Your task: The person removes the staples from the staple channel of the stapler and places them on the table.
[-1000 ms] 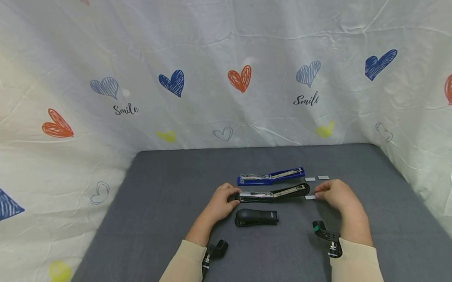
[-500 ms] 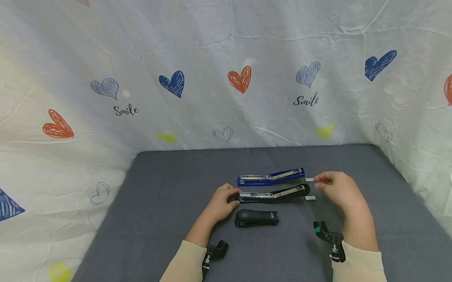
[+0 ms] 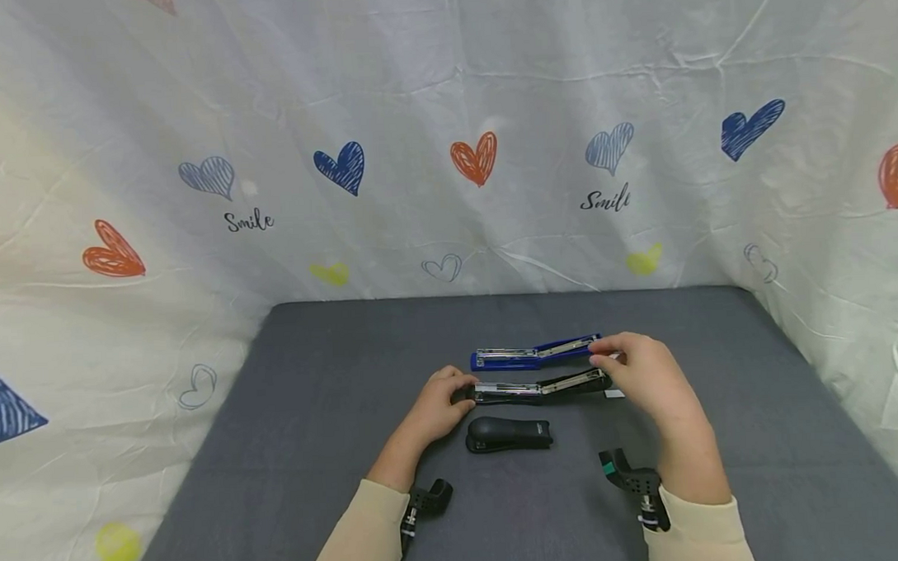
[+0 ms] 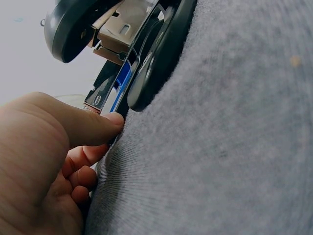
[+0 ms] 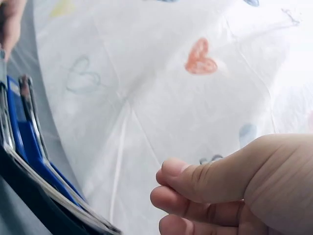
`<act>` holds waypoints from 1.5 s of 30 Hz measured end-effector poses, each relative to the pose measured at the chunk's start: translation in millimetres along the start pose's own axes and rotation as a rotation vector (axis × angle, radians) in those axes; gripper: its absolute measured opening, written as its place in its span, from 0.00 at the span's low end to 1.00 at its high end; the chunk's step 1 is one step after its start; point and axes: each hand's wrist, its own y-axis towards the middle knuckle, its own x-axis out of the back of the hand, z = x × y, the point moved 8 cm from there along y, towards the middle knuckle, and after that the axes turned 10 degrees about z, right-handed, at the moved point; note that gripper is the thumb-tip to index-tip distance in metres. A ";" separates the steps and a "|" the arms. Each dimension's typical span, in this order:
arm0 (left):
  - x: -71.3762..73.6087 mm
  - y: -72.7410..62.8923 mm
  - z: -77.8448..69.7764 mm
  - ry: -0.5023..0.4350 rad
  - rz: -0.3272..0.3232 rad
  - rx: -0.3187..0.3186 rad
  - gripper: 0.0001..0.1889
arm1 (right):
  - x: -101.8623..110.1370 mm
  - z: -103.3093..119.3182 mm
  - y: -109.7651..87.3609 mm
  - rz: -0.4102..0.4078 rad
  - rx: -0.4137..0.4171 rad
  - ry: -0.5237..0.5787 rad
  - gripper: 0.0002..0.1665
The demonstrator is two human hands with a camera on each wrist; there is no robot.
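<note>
Head: right fingers (image 3: 616, 343) neared blue stapler (image 3: 505, 362), grip unclear; left fingers (image 3: 454, 379) pinch black stapler (image 3: 508, 392).

Your angled plastic stapler in vivid blue (image 3: 505, 363) has silvery metal channels (image 3: 507, 353); your angled plastic stapler in black (image 3: 538, 390) shows silvery metal too, and your rounded closed stapler (image 3: 509, 434) is almost wholly black. Your tabletop cloth (image 3: 348, 358) is plain slate grey, your hanging sheet (image 3: 532, 104) white with orange-red, navy, light-blue and yellow hearts (image 3: 339, 169) and black "Smile" lettering (image 3: 249, 220), your fabric sleeves (image 3: 364, 527) plain cream.
</note>
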 end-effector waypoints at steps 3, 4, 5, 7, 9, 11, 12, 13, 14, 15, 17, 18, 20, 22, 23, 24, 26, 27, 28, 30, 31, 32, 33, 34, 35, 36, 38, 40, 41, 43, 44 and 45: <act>0.1 -1.3 -0.2 0.003 -0.002 -0.005 0.17 | -7.8 9.5 3.0 -0.006 0.035 -0.005 0.16; 0.2 -1.7 -0.4 0.004 -0.003 -0.008 0.17 | -10.7 12.5 4.3 -0.007 0.047 -0.005 0.15; 0.1 -2.1 -0.2 0.004 -0.003 -0.007 0.17 | -13.6 15.7 5.5 -0.008 0.057 -0.008 0.15; 0.0 -2.6 0.3 0.001 -0.003 -0.005 0.17 | -19.4 21.8 7.9 -0.002 0.075 -0.008 0.15; -0.3 -3.0 0.8 -0.004 -0.002 0.001 0.17 | -25.8 27.2 10.9 0.004 0.093 -0.011 0.14; -0.2 -3.4 1.0 -0.005 -0.002 0.003 0.17 | -32.7 31.9 14.2 0.012 0.110 -0.012 0.14; 0.1 -3.6 0.8 -0.004 -0.003 0.000 0.17 | -36.6 34.0 16.2 0.019 0.120 -0.012 0.13; 0.1 -3.7 0.7 -0.002 -0.005 -0.004 0.17 | -40.7 35.9 18.2 0.026 0.130 -0.015 0.13; 0.2 -3.9 0.8 -0.003 -0.006 -0.005 0.17 | -45.1 37.8 20.3 0.030 0.141 -0.021 0.13; 0.4 -4.0 0.8 -0.003 -0.007 -0.006 0.17 | -49.4 39.8 22.0 0.038 0.151 -0.026 0.13; -0.2 -3.8 1.8 -0.005 -0.006 -0.004 0.17 | -58.7 43.9 25.8 0.051 0.168 -0.043 0.13; -0.4 -3.5 2.2 -0.005 -0.006 -0.003 0.17 | -63.6 46.0 27.5 0.060 0.172 -0.052 0.13; -1.0 -3.0 3.2 -0.010 -0.004 0.005 0.17 | -73.8 49.6 30.9 0.076 0.182 -0.068 0.13; -1.3 -2.2 3.7 -0.006 -0.006 0.005 0.17 | -84.6 53.0 34.3 0.096 0.188 -0.083 0.12; -1.3 -1.8 3.7 -0.004 -0.007 0.006 0.17 | -90.1 54.4 36.1 0.109 0.192 -0.087 0.12; -1.3 -1.4 3.8 -0.002 -0.008 0.006 0.17 | -95.8 55.6 37.7 0.123 0.196 -0.092 0.12; -1.4 -0.7 4.1 0.000 -0.009 0.007 0.17 | -106.7 57.7 40.6 0.152 0.205 -0.109 0.12; -1.5 -0.4 4.3 0.001 -0.009 0.007 0.17 | -111.4 58.4 41.9 0.162 0.208 -0.119 0.12; -1.6 -0.2 4.2 0.000 -0.008 0.006 0.17 | -115.7 58.7 43.0 0.171 0.209 -0.128 0.12; -1.8 0.3 4.3 0.000 -0.007 0.004 0.17 | -122.3 58.9 44.7 0.177 0.206 -0.146 0.12; -1.8 0.5 4.2 0.002 -0.007 0.002 0.17 | -124.5 59.0 45.2 0.175 0.205 -0.155 0.12; -1.8 0.8 4.0 0.004 -0.007 0.000 0.17 | -126.4 58.5 45.7 0.171 0.201 -0.166 0.12; -1.8 0.9 3.8 0.005 -0.005 -0.002 0.17 | -127.8 58.2 46.0 0.164 0.196 -0.179 0.12; -1.7 1.2 3.5 0.006 -0.005 -0.004 0.17 | -129.2 58.2 46.0 0.158 0.193 -0.191 0.11; -1.5 1.4 3.3 0.008 -0.005 -0.005 0.17 | -130.1 58.4 46.0 0.150 0.189 -0.203 0.11; -1.3 1.7 3.1 0.009 -0.005 -0.006 0.17 | -131.1 58.8 46.0 0.144 0.186 -0.216 0.11; -0.6 2.2 2.9 0.006 -0.005 -0.008 0.17 | -133.2 59.4 46.3 0.130 0.179 -0.236 0.10; -0.3 2.3 2.6 0.007 -0.007 -0.013 0.17 | -134.2 60.7 46.0 0.114 0.174 -0.231 0.10; 0.0 2.5 2.3 0.009 -0.009 -0.016 0.17 | -134.3 60.9 46.1 0.105 0.169 -0.221 0.10; 0.1 2.7 2.1 0.012 -0.010 -0.018 0.17 | -134.6 60.9 46.0 0.088 0.158 -0.196 0.09; 0.2 2.7 2.1 0.013 -0.010 -0.016 0.17 | -134.5 60.8 46.0 0.076 0.154 -0.182 0.08; -0.1 2.6 2.2 0.014 -0.009 -0.014 0.17 | -134.3 60.4 45.8 0.065 0.146 -0.166 0.07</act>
